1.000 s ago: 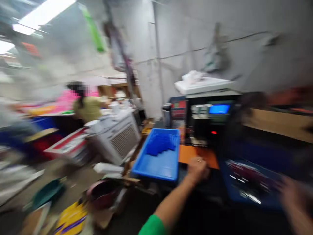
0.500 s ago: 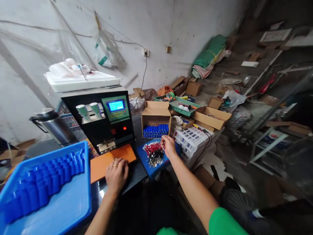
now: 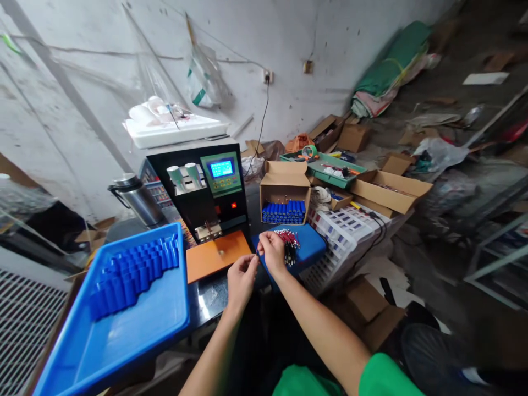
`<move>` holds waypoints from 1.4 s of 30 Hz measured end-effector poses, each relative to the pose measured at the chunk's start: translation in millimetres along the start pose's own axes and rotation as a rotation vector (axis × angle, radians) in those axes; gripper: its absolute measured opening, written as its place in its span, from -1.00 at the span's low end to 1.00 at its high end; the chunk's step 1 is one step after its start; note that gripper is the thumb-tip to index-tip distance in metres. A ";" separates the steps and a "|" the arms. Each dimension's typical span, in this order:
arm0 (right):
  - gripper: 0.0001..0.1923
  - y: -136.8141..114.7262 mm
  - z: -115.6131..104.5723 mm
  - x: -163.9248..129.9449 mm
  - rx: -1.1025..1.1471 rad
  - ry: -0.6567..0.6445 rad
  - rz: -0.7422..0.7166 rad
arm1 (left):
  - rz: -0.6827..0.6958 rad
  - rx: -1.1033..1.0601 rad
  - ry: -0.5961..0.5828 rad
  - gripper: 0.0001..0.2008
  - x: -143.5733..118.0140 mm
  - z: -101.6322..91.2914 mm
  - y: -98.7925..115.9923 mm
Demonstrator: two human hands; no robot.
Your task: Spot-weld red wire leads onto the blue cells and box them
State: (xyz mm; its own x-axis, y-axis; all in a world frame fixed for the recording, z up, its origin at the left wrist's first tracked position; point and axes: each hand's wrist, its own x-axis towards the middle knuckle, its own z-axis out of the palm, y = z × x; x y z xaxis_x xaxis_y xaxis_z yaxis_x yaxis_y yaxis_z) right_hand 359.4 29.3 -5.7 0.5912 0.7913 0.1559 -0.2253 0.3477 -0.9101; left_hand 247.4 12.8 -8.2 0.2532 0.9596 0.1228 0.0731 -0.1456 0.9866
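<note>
My left hand [image 3: 241, 281] and my right hand [image 3: 272, 253] meet in front of the orange board [image 3: 216, 257], fingertips pinched together. A thin, short wire lead [image 3: 257, 252] shows between them, mostly hidden by the fingers. Just beyond my right hand, a bunch of red and black wire leads [image 3: 292, 242] with pale ends lies on a blue pad [image 3: 314, 245]. Behind the pad stands an open cardboard box [image 3: 289, 177] stacked with blue cylindrical cells [image 3: 284, 211]. The black machine [image 3: 185, 204] with a lit blue display [image 3: 221, 168] sits behind the orange board.
On the left, a blue tray [image 3: 136, 335] holds rows of blue-wrapped cell packs [image 3: 132, 275]. A steel jug [image 3: 138, 199] stands behind it. To the right are a white plastic crate [image 3: 336, 231], a green tray [image 3: 336, 175] and an open carton [image 3: 390, 191].
My right hand has come left from the wire bunch, and my left hand has lifted off the orange board to meet it. A wire lead is now between them. The view has shifted left.
</note>
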 end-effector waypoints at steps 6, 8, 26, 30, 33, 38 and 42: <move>-0.73 9.2 0.0 -1.5 -0.028 -0.050 0.010 | -0.040 -0.048 0.009 -0.56 4.8 -13.8 -3.8; -0.74 8.0 -4.2 -1.2 -0.075 -0.122 -0.031 | -0.042 -0.043 -0.010 -0.57 6.6 -21.9 -1.4; -0.69 12.7 -5.6 -36.6 -0.273 -0.527 0.016 | 0.028 0.328 0.081 -0.67 -31.1 -110.0 0.2; -0.63 17.0 -15.6 -36.9 -0.294 -0.452 0.027 | -0.019 0.870 0.337 -0.74 -27.9 -185.6 -0.7; -0.61 20.8 -20.7 -39.4 -0.302 -0.438 0.043 | -0.220 1.268 0.370 -0.60 -21.3 -233.9 -3.7; -0.62 23.5 -21.9 -45.2 -0.294 -0.452 0.054 | -0.413 1.534 0.208 -0.41 -7.9 -259.0 -9.1; -0.61 23.6 -21.8 -47.0 -0.293 -0.453 0.069 | -0.408 1.588 0.183 -0.53 -1.4 -250.4 -14.0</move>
State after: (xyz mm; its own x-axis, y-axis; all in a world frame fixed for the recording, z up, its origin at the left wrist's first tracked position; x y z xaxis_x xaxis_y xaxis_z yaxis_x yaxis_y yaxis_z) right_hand 343.2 -10.6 -42.8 0.1748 0.9675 0.1829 0.0118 0.1837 -0.9829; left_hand 4.5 73.8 4.6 -0.1308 0.9911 0.0230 0.9839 0.1326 -0.1201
